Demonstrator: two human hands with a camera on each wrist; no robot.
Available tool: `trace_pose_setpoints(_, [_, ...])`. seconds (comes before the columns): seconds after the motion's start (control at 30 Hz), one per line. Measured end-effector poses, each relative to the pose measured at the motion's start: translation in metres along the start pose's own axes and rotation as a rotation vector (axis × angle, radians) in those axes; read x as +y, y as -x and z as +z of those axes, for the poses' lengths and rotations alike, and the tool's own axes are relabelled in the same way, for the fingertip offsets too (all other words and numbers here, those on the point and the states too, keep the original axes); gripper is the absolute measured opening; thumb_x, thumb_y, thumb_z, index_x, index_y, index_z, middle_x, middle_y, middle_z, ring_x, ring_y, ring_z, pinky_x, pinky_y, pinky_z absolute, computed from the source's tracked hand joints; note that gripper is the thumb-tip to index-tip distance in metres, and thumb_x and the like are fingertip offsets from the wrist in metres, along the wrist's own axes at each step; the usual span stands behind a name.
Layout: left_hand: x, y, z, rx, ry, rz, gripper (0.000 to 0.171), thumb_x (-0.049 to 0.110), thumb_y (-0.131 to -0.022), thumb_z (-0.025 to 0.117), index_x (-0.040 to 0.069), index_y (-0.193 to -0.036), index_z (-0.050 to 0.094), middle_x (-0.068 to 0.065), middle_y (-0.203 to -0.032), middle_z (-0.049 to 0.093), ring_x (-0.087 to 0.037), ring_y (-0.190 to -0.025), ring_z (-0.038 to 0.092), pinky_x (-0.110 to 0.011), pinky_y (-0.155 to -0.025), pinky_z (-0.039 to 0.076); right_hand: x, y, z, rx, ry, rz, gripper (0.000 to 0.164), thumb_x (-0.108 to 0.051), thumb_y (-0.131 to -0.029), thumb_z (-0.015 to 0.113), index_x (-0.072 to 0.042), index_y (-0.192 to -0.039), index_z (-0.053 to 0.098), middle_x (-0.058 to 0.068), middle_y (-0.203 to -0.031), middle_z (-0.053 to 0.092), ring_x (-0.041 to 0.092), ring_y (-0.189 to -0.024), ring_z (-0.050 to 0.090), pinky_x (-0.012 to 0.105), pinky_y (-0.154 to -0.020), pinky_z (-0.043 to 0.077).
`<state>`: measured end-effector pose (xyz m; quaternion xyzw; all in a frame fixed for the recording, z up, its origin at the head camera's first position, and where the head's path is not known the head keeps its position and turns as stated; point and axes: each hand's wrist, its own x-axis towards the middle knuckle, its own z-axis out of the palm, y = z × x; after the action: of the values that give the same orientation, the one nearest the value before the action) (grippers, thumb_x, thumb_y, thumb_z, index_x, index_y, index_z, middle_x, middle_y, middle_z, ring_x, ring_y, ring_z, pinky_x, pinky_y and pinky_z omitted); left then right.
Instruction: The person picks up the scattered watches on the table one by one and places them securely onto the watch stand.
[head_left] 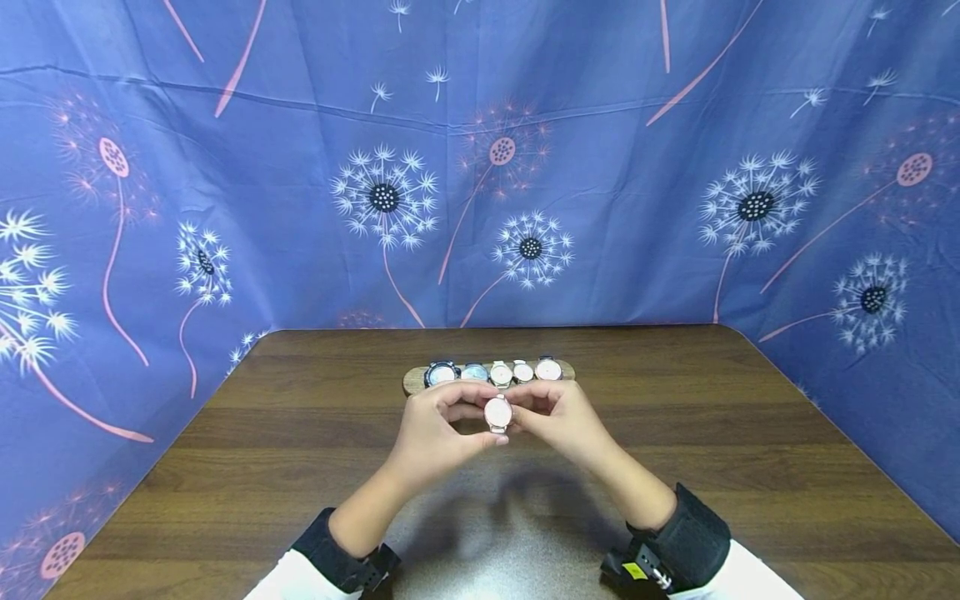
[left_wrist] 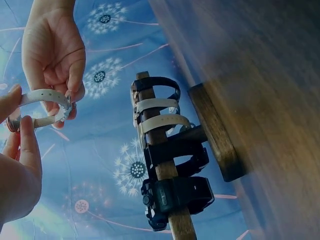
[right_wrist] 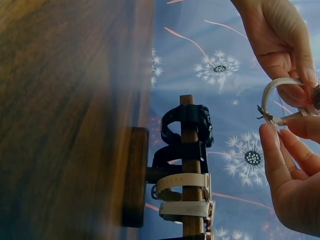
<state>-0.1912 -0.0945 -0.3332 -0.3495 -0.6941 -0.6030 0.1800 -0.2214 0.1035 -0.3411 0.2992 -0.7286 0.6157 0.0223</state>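
A pale-faced wristwatch (head_left: 498,413) with a light strap is held up over the table, its dial facing the head camera. My left hand (head_left: 441,429) pinches it, with the thumb low by the dial and the fingers at the top. From the other side my right hand (head_left: 564,415) grips it too, fingertips at the strap's buckle end. In the left wrist view the strap (left_wrist: 44,96) forms a closed loop between both hands. The right wrist view shows the loop (right_wrist: 268,97) side-on, with the dial partly behind fingers.
Just beyond the hands stands a wooden T-shaped watch stand (head_left: 413,382) with several watches on its bar, including a chunky black one (left_wrist: 180,195) and a cream-strapped one (right_wrist: 182,180). The brown wood-grain table (head_left: 300,433) meets a blue dandelion-print cloth (head_left: 615,208) behind and at the sides.
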Motion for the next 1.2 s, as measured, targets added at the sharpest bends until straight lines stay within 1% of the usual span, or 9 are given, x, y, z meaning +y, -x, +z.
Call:
trace_pose_setpoints(0.1, [0.000,-0.002,-0.004,0.017,-0.013,0.008,0.042,-0.011,-0.063,0.086,-0.005,-0.101,0.069,-0.015,-0.102,0.069,-0.021,-0.083,0.070,-0.032,-0.076,0.059,-0.001,-0.001,-0.003,0.015,-0.005,0.000,0.021,0.006,-0.088,0.065,0.015,-0.106,0.066,0.024,-0.096,0.070,0.017,-0.075,0.070,0.036,-0.070,0.060])
trace_pose_setpoints(0.27, [-0.002,-0.007,-0.015,0.083,-0.082,0.009,0.044,-0.010,-0.060,0.087,-0.005,-0.100,0.070,-0.015,-0.103,0.070,-0.021,-0.083,0.069,-0.037,-0.075,0.059,-0.004,-0.005,-0.013,0.089,0.024,0.009,0.022,0.004,-0.087,0.068,0.015,-0.107,0.066,0.028,-0.100,0.067,0.020,-0.073,0.070,0.036,-0.069,0.060])
trace_pose_setpoints(0.43, [-0.001,-0.013,-0.027,0.158,-0.158,-0.066,0.045,-0.008,-0.059,0.089,-0.001,-0.100,0.072,-0.011,-0.103,0.070,-0.020,-0.087,0.068,-0.039,-0.077,0.059,-0.005,-0.008,-0.028,0.165,0.065,0.010,0.021,0.004,-0.087,0.068,0.012,-0.107,0.067,0.032,-0.100,0.066,0.026,-0.073,0.071,0.036,-0.069,0.060])
trace_pose_setpoints(0.53, [-0.002,-0.016,-0.035,0.190,-0.155,-0.113,0.046,-0.009,-0.059,0.088,-0.001,-0.101,0.071,-0.012,-0.103,0.070,-0.022,-0.092,0.068,-0.036,-0.080,0.058,-0.004,-0.010,-0.037,0.204,0.102,0.031,0.021,0.003,-0.088,0.067,0.010,-0.107,0.068,0.030,-0.100,0.067,0.024,-0.072,0.071,0.034,-0.068,0.060])
trace_pose_setpoints(0.63, [-0.005,-0.018,-0.044,0.217,-0.148,-0.143,0.046,-0.011,-0.060,0.087,-0.003,-0.103,0.070,-0.014,-0.104,0.069,-0.023,-0.094,0.069,-0.033,-0.082,0.057,-0.002,-0.012,-0.045,0.232,0.115,0.060,0.021,0.001,-0.088,0.067,0.010,-0.107,0.067,0.029,-0.100,0.068,0.028,-0.074,0.071,0.032,-0.067,0.060])
trace_pose_setpoints(0.77, [-0.010,-0.019,-0.056,0.246,-0.159,-0.180,0.045,-0.010,-0.063,0.086,-0.001,-0.105,0.070,-0.014,-0.102,0.070,-0.022,-0.093,0.070,-0.029,-0.080,0.058,0.002,-0.013,-0.053,0.252,0.109,0.080,0.022,0.002,-0.089,0.066,0.012,-0.108,0.066,0.030,-0.101,0.067,0.033,-0.076,0.071,0.036,-0.070,0.060])
trace_pose_setpoints(0.87, [-0.014,-0.020,-0.066,0.252,-0.175,-0.187,0.045,-0.008,-0.064,0.086,0.001,-0.105,0.070,-0.014,-0.100,0.072,-0.022,-0.091,0.071,-0.028,-0.076,0.058,0.007,-0.014,-0.058,0.265,0.119,0.082,0.023,0.002,-0.089,0.066,0.013,-0.109,0.065,0.030,-0.099,0.067,0.030,-0.075,0.071,0.038,-0.073,0.060])
trace_pose_setpoints(1.03, [-0.019,-0.021,-0.080,0.253,-0.216,-0.173,0.047,-0.007,-0.065,0.086,-0.001,-0.109,0.069,-0.015,-0.103,0.071,-0.021,-0.092,0.071,-0.025,-0.076,0.058,0.014,-0.016,-0.069,0.299,0.152,0.094,0.022,0.002,-0.088,0.067,0.013,-0.107,0.065,0.028,-0.097,0.068,0.023,-0.073,0.070,0.025,-0.066,0.057])
trace_pose_setpoints(1.2, [-0.024,-0.022,-0.092,0.253,-0.182,-0.137,0.047,-0.013,-0.065,0.083,-0.007,-0.109,0.069,-0.017,-0.112,0.065,-0.015,-0.094,0.069,-0.027,-0.082,0.056,0.018,-0.017,-0.079,0.323,0.226,0.116,0.024,-0.002,-0.088,0.069,0.010,-0.108,0.067,0.024,-0.100,0.069,0.012,-0.072,0.064,0.019,-0.062,0.051])
